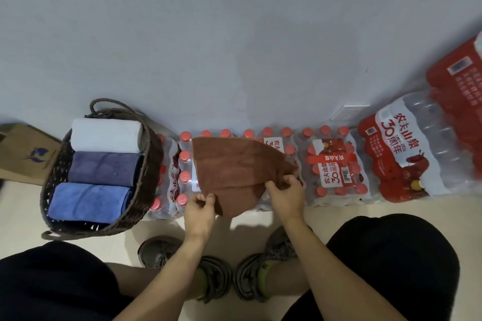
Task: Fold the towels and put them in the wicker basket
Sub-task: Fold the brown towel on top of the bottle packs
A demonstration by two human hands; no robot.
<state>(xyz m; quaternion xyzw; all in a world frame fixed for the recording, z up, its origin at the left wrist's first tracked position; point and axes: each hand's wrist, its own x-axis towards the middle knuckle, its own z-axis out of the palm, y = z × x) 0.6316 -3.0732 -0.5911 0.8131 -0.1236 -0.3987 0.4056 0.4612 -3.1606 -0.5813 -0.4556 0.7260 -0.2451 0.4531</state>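
Presently, brown towel (234, 164) spread over bottle packs (336, 167), both hands pinching its near edge: left hand (199, 212), right hand (285, 194). Basket (154, 164) lies left, nearer the left hand.

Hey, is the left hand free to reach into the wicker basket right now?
Probably not yet. The left hand is pinching the brown towel, as is the right hand. The basket sits close on that side, open on top, with three towels already filling it.

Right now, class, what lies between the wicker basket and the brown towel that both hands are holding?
In the head view, red-capped water bottles in shrink-wrapped packs stand between the wicker basket and the brown towel.
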